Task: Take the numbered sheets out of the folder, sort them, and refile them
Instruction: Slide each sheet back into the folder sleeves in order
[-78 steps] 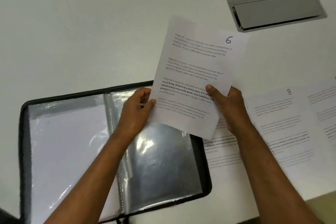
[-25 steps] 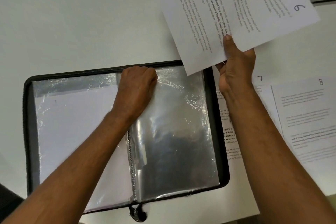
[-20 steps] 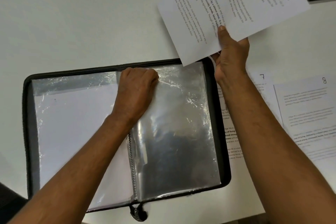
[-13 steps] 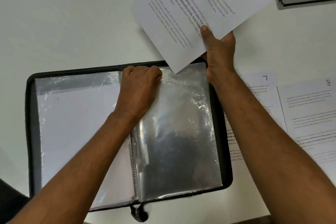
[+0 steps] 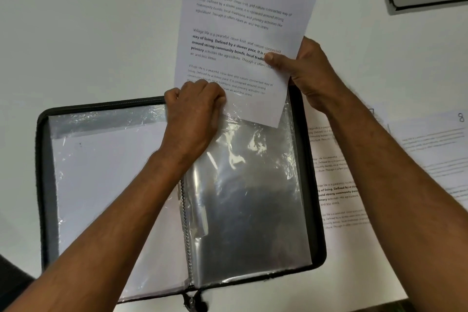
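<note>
Head view. Right hand (image 5: 307, 72) pinched the sheet (image 5: 240, 40) at its right edge, thumb on the printed face. Half a second earlier that sheet hung tilted above the folder (image 5: 43, 185), clear of it; now it had swung nearly upright and its lower edge had come down over the top of the right-hand sleeve (image 5: 250, 197). The number on it, in view earlier, had passed out of frame at the top. Left hand (image 5: 195, 114), fingers curled, gripped the sleeve's top edge near the spine, as before, just left of the sheet's bottom corner. Whether the paper had entered the pocket or lay on top of it could not be told; glare on the plastic hid the mouth.

Judgement: refiling was under way, with this sheet at the point of insertion. The left-hand sleeve (image 5: 109, 185) already held a page. To the right of the right forearm, two more sheets (image 5: 336, 192) lay on the table (image 5: 88, 33), one marked 8, still to be filed.
</note>
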The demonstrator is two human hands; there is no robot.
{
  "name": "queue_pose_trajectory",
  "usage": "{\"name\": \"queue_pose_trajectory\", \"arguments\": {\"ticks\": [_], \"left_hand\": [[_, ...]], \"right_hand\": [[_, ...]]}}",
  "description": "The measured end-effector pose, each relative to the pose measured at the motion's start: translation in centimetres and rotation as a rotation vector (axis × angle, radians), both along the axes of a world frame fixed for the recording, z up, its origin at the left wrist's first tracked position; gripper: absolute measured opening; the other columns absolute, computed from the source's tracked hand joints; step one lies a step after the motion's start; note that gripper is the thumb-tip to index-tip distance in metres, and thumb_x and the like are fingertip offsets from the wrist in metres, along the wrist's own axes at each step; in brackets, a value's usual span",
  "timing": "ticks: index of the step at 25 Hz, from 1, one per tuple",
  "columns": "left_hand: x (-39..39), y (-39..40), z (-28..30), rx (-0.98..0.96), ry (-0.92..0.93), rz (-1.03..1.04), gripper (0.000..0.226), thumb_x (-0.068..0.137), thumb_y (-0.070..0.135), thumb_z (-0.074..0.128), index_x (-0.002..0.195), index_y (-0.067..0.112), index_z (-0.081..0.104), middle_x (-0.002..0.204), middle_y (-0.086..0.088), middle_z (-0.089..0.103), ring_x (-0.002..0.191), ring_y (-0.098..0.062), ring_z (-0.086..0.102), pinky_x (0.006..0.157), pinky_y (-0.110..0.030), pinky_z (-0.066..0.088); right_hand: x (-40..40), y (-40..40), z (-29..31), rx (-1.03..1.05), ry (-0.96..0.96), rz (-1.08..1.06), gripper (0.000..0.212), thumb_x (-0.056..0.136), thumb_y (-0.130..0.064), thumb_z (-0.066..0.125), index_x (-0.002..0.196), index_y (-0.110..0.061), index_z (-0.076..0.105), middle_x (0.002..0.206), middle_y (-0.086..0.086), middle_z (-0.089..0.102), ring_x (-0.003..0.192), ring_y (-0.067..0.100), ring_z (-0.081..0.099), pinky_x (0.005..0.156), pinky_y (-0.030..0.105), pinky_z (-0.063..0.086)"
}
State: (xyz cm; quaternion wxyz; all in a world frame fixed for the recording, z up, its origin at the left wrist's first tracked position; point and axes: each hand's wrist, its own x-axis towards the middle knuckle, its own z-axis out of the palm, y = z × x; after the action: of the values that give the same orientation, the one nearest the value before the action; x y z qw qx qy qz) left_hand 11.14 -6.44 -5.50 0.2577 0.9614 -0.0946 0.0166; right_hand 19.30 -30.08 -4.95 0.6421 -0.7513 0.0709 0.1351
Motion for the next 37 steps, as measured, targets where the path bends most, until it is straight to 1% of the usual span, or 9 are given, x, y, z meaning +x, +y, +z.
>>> {"name": "queue_pose_trajectory", "arguments": {"ticks": [5, 10, 17, 21, 23, 25, 28, 32, 37], "left_hand": [[0.8, 0.5, -0.5, -0.075, 0.124, 0.030, 0.014, 0.104, 0.026, 0.051, 0.096, 0.030, 0.062, 0.096, 0.011, 0.061, 0.096, -0.013, 0.051, 0.085, -0.034, 0.017], [1.2, 3.0, -0.6, -0.046, 0.168, 0.050, 0.011, 0.103, 0.031, 0.056, 0.095, 0.033, 0.063, 0.092, 0.011, 0.060, 0.097, -0.012, 0.048, 0.082, -0.034, 0.014], [1.5, 5.1, -0.9, 0.025, 0.155, 0.087, 0.011, 0.103, 0.036, 0.057, 0.096, 0.033, 0.065, 0.090, 0.011, 0.054, 0.100, -0.011, 0.041, 0.090, -0.037, 0.015], [2.0, 5.0, -1.3, -0.118, 0.186, 0.283, 0.011, 0.104, 0.032, 0.054, 0.110, 0.033, 0.064, 0.089, 0.013, 0.060, 0.100, -0.014, 0.055, 0.089, -0.036, 0.019], [2.5, 5.1, -1.5, -0.241, 0.278, 0.372, 0.015, 0.104, 0.028, 0.055, 0.116, 0.033, 0.062, 0.083, 0.014, 0.059, 0.094, -0.012, 0.057, 0.097, -0.038, 0.028], [3.1, 5.5, -1.6, -0.393, 0.351, 0.446, 0.013, 0.097, 0.036, 0.059, 0.106, 0.044, 0.064, 0.080, 0.016, 0.061, 0.090, -0.014, 0.063, 0.106, -0.053, 0.041], [3.8, 5.9, -1.4, -0.504, 0.441, 0.499, 0.013, 0.087, 0.048, 0.062, 0.098, 0.050, 0.069, 0.088, 0.018, 0.068, 0.096, -0.017, 0.069, 0.099, -0.066, 0.048], [4.5, 6.3, -1.1, -0.613, 0.555, 0.515, 0.013, 0.096, 0.028, 0.070, 0.107, 0.030, 0.077, 0.104, -0.002, 0.077, 0.099, -0.022, 0.072, 0.084, -0.047, 0.057], [5.0, 6.8, -0.9, -0.610, 0.654, 0.501, 0.009, 0.091, 0.024, 0.077, 0.082, 0.026, 0.076, 0.085, -0.003, 0.073, 0.080, -0.018, 0.063, 0.075, -0.042, 0.050]], "right_hand": [[0.5, -1.1, 0.1, -0.060, 0.050, 0.124, 0.044, 0.094, -0.015, 0.075, 0.136, -0.008, 0.064, 0.115, -0.002, 0.075, 0.094, 0.007, 0.074, 0.072, 0.017, 0.055], [0.8, -1.4, 0.0, -0.081, 0.061, 0.163, 0.045, 0.095, -0.016, 0.075, 0.138, -0.010, 0.062, 0.119, -0.001, 0.074, 0.098, 0.008, 0.074, 0.074, 0.019, 0.056], [1.3, -1.3, -0.3, -0.115, 0.079, 0.193, 0.046, 0.095, -0.019, 0.074, 0.138, -0.009, 0.061, 0.113, -0.002, 0.074, 0.088, 0.005, 0.074, 0.066, 0.017, 0.055], [1.6, -1.6, 0.0, -0.093, 0.095, 0.194, 0.041, 0.095, -0.016, 0.073, 0.135, -0.012, 0.062, 0.107, -0.009, 0.076, 0.088, 0.006, 0.076, 0.065, 0.018, 0.056], [1.7, -1.7, 0.1, -0.084, 0.100, 0.202, 0.041, 0.095, -0.015, 0.073, 0.135, -0.013, 0.063, 0.104, -0.009, 0.077, 0.090, 0.008, 0.076, 0.066, 0.020, 0.057], [1.9, -1.8, 0.1, -0.086, 0.104, 0.218, 0.042, 0.094, -0.016, 0.074, 0.135, -0.014, 0.063, 0.105, -0.009, 0.078, 0.093, 0.010, 0.076, 0.068, 0.022, 0.058], [2.1, -1.7, 0.3, -0.078, 0.108, 0.234, 0.044, 0.095, -0.015, 0.073, 0.137, -0.012, 0.063, 0.107, -0.008, 0.077, 0.092, 0.008, 0.076, 0.067, 0.021, 0.058], [2.4, -1.9, 0.2, -0.094, 0.102, 0.247, 0.046, 0.094, -0.016, 0.074, 0.138, -0.012, 0.062, 0.113, -0.003, 0.076, 0.094, 0.011, 0.076, 0.067, 0.023, 0.058], [2.3, -2.0, 0.0, -0.123, 0.078, 0.212, 0.046, 0.094, -0.019, 0.075, 0.139, -0.014, 0.062, 0.116, -0.003, 0.076, 0.095, 0.013, 0.076, 0.066, 0.023, 0.058]]}}
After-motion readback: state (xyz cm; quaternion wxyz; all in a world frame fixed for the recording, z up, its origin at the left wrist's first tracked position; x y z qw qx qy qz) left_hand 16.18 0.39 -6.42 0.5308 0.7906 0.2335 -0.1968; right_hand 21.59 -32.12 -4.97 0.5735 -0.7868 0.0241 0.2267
